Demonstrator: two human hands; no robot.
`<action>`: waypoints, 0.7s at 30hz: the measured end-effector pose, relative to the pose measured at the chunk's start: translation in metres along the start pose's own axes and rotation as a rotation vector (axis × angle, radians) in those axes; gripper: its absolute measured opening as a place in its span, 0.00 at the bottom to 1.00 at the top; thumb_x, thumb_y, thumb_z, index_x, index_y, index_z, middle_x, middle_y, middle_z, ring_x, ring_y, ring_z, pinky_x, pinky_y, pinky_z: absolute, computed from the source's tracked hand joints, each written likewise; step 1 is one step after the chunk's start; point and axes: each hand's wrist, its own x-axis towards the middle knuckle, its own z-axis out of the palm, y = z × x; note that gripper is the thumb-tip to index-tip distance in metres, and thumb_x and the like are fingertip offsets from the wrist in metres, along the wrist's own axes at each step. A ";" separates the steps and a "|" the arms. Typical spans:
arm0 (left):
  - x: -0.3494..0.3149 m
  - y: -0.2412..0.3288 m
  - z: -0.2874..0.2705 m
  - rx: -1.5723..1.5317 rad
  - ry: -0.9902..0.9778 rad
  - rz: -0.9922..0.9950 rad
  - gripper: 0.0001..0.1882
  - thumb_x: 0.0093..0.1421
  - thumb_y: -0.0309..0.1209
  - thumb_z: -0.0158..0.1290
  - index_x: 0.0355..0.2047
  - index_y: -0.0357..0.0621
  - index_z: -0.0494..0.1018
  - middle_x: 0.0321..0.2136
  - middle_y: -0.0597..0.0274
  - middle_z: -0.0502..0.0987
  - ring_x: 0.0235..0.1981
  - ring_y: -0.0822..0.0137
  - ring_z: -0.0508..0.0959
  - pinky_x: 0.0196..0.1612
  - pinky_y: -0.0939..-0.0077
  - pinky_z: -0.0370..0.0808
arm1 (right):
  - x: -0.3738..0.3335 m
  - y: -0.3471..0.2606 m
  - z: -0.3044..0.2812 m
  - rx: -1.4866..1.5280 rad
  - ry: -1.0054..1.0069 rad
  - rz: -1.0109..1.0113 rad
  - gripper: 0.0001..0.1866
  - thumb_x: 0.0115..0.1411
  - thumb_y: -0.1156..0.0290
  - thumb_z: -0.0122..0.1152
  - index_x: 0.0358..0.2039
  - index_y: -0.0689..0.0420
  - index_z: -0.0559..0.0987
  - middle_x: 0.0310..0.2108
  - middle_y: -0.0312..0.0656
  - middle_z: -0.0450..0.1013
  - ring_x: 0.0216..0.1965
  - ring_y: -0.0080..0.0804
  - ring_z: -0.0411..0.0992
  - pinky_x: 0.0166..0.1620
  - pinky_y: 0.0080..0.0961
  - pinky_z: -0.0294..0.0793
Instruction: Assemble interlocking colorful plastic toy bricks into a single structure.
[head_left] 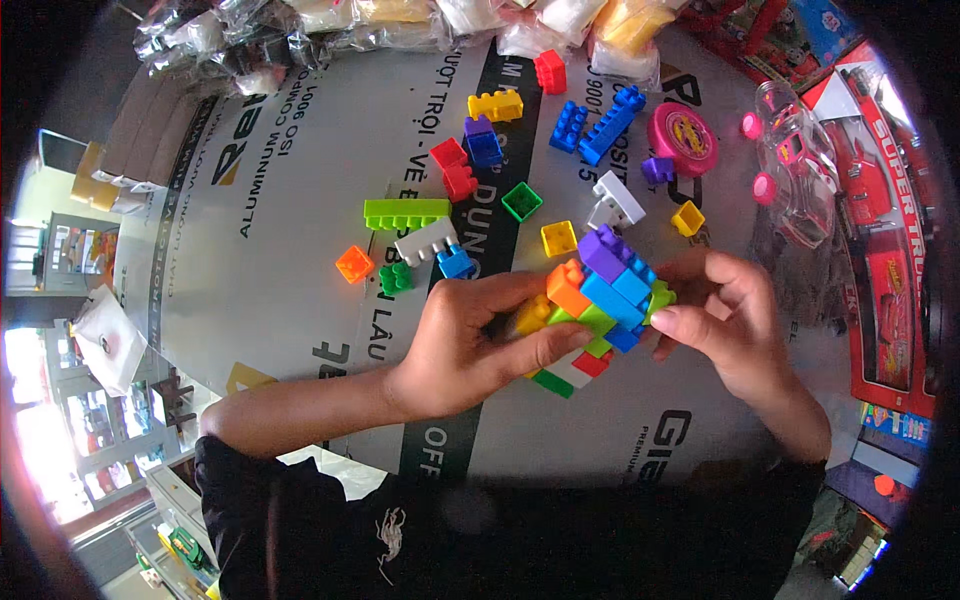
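Note:
My left hand (455, 345) is closed round a cluster of joined toy building bricks (612, 292), its thumb pressed on the near side. Purple, orange, blue, lime green, yellow, white, red and dark green bricks make up the cluster, which is held tilted above the table. At its right end, my right hand (740, 325) pinches a small lime green brick (661, 297) that touches the blue ones. The right fingertips are partly hidden behind it. Just beyond the cluster lie a yellow brick (559, 239) and a white brick (615, 202).
Loose bricks lie beyond my hands, among them a long lime brick (407, 214) and an orange brick (354, 265). A pink round lid (683, 138) and a clear plastic container with pink wheels (797, 165) are at the right. Bagged goods (360, 25) line the far edge; red toy boxes (885, 230) stand right.

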 end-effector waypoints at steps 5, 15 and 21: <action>0.002 -0.003 0.000 0.051 -0.024 0.077 0.21 0.53 0.33 0.59 0.43 0.30 0.70 0.28 0.60 0.75 0.27 0.80 0.71 0.30 0.83 0.70 | -0.001 -0.003 -0.009 -0.052 -0.016 -0.039 0.18 0.51 0.75 0.62 0.42 0.66 0.69 0.34 0.42 0.72 0.34 0.23 0.72 0.33 0.17 0.74; 0.003 -0.006 0.000 0.137 -0.027 0.123 0.19 0.52 0.33 0.59 0.39 0.32 0.72 0.24 0.60 0.74 0.24 0.80 0.70 0.26 0.83 0.69 | 0.002 -0.014 -0.005 -0.241 -0.058 -0.023 0.11 0.51 0.74 0.63 0.34 0.66 0.76 0.30 0.37 0.74 0.32 0.18 0.71 0.35 0.14 0.71; 0.002 -0.002 -0.004 0.214 -0.084 0.030 0.19 0.52 0.34 0.59 0.40 0.32 0.72 0.24 0.61 0.74 0.23 0.81 0.70 0.26 0.84 0.69 | 0.001 -0.013 -0.005 -0.373 -0.101 -0.071 0.10 0.51 0.73 0.63 0.31 0.65 0.77 0.29 0.36 0.73 0.32 0.18 0.71 0.36 0.16 0.70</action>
